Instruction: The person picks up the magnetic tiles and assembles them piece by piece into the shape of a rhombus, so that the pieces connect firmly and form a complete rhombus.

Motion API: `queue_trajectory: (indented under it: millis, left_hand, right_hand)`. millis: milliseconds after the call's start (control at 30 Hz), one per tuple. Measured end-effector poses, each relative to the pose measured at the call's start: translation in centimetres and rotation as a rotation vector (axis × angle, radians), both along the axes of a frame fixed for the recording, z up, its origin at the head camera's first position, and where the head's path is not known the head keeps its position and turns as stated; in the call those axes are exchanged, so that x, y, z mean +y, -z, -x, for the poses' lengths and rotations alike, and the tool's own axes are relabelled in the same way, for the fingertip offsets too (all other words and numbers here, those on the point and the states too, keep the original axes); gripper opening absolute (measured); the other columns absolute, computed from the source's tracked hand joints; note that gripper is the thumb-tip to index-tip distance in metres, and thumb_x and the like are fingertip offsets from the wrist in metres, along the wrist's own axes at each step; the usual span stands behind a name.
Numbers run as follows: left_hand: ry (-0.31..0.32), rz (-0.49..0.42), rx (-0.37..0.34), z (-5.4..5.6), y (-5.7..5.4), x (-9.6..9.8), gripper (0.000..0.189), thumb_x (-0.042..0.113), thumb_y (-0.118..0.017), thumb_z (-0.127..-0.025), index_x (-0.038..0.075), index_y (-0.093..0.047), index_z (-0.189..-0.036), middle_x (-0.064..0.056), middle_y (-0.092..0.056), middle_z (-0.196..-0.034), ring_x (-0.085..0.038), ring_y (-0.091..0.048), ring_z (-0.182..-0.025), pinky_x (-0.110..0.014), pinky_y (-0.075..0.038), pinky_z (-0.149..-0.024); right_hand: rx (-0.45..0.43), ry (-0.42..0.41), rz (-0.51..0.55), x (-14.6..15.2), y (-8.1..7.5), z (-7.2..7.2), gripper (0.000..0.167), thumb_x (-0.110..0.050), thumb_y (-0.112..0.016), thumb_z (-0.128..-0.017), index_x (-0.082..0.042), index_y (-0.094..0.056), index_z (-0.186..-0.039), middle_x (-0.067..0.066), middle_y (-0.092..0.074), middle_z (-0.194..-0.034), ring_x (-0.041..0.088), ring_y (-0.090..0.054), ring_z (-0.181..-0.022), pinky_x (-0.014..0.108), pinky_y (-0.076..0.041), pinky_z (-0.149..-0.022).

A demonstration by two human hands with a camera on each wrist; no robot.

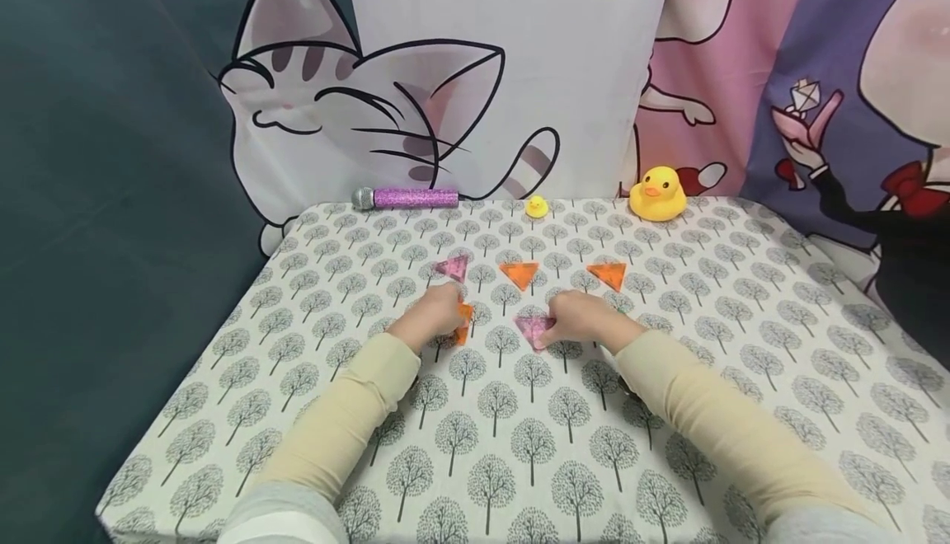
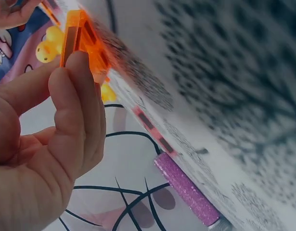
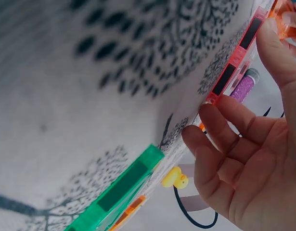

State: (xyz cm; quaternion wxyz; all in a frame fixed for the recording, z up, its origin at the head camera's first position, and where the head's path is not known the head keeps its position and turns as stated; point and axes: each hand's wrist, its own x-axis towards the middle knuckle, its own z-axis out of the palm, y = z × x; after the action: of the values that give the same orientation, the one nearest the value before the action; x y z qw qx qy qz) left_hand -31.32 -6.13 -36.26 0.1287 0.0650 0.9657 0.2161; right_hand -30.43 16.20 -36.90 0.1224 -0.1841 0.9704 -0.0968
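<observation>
My left hand [image 1: 438,311] pinches an orange translucent magnetic tile [image 1: 464,323] between thumb and fingertips; the left wrist view shows it tilted up off the cloth. Most of its outline is hidden by the hand in the head view. To the right, my right hand [image 1: 584,317] holds a pink triangular magnetic tile [image 1: 532,330] by its edges, thumb at one end and fingers at the other. This tile lies at the cloth or very close to it. A green tile [image 3: 121,190] is near the right hand in the right wrist view.
Beyond the hands lie another pink triangle [image 1: 454,268] and two orange triangles, one central [image 1: 519,274], one to the right [image 1: 609,274]. Along the back edge are a purple glittery microphone [image 1: 411,198], a small duck [image 1: 536,207] and a larger duck [image 1: 657,194]. A tree-print cloth [image 1: 490,482] covers the table.
</observation>
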Motion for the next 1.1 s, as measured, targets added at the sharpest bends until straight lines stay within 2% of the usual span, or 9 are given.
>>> queue_trajectory:
  millis: [100, 233, 400, 633, 800, 900, 1100]
  left_hand:
    - [-0.006, -0.089, -0.035, 0.0, -0.2, 0.6, 0.036, 0.002, -0.063, -0.076, -0.003, -0.05, -0.109, -0.016, -0.054, -0.103, -0.017, -0.055, -0.067, -0.024, -0.047, -0.056]
    - [0.003, -0.139, -0.051, -0.2, -0.3, 1.4, 0.033, 0.002, -0.061, -0.075, -0.004, -0.053, -0.106, -0.016, -0.056, -0.099, -0.015, -0.058, -0.062, -0.022, -0.048, -0.057]
    - [0.047, -0.113, -0.029, -0.5, -0.6, 2.7, 0.028, 0.01, -0.06, -0.078, -0.002, -0.056, -0.103, -0.011, -0.057, -0.095, -0.014, -0.053, -0.063, -0.021, -0.046, -0.054]
    - [0.05, -0.165, -0.062, -1.1, -0.9, 4.5, 0.017, 0.001, -0.056, -0.077, -0.003, -0.054, -0.093, -0.009, -0.058, -0.079, -0.014, -0.056, -0.054, -0.021, -0.045, -0.045]
    - [0.047, -0.165, -0.078, -1.0, -0.7, 5.8, 0.012, -0.001, -0.058, -0.076, -0.003, -0.056, -0.088, -0.007, -0.058, -0.064, -0.015, -0.058, -0.052, -0.019, -0.041, -0.042]
    - [0.05, -0.154, -0.065, -0.9, -0.5, 6.4, 0.014, 0.003, -0.063, -0.075, -0.003, -0.055, -0.086, -0.006, -0.056, -0.065, -0.014, -0.057, -0.05, -0.019, -0.042, -0.041]
    - [0.067, -0.144, -0.041, -0.8, -0.2, 7.0, 0.024, 0.021, -0.068, -0.075, 0.004, -0.052, -0.074, -0.006, -0.056, -0.066, -0.014, -0.054, -0.05, -0.022, -0.043, -0.043]
  right_hand:
    - [0.006, 0.029, -0.021, -0.3, -0.1, -0.1, 0.044, -0.052, -0.07, -0.058, -0.012, -0.053, -0.065, 0.0, -0.05, -0.063, 0.014, -0.042, -0.056, 0.028, -0.038, -0.051]
    - [0.014, 0.049, -0.04, -0.5, -0.3, -0.2, 0.041, -0.048, -0.071, -0.061, -0.012, -0.051, -0.062, 0.0, -0.047, -0.06, 0.013, -0.039, -0.054, 0.027, -0.038, -0.05]
    - [0.034, 0.056, -0.061, -0.6, -0.3, -0.1, 0.035, -0.039, -0.071, -0.067, -0.012, -0.049, -0.062, 0.0, -0.046, -0.06, 0.013, -0.039, -0.054, 0.027, -0.038, -0.049]
    - [0.033, 0.089, -0.07, -1.0, -0.3, 0.1, 0.037, -0.039, -0.071, -0.067, -0.008, -0.052, -0.073, 0.003, -0.05, -0.067, 0.018, -0.046, -0.061, 0.029, -0.042, -0.055]
    - [0.005, 0.12, -0.068, -1.2, -0.4, 0.0, 0.04, -0.041, -0.07, -0.066, -0.007, -0.053, -0.078, 0.004, -0.051, -0.069, 0.018, -0.047, -0.063, 0.029, -0.042, -0.056]
    - [0.0, 0.122, -0.064, -1.4, -0.4, 0.0, 0.041, -0.042, -0.07, -0.066, -0.007, -0.053, -0.077, 0.004, -0.051, -0.069, 0.018, -0.047, -0.062, 0.028, -0.042, -0.055]
    - [-0.004, 0.125, -0.063, -1.5, -0.3, 0.1, 0.049, -0.049, -0.07, -0.06, -0.007, -0.054, -0.079, 0.004, -0.052, -0.069, 0.018, -0.048, -0.062, 0.028, -0.043, -0.055]
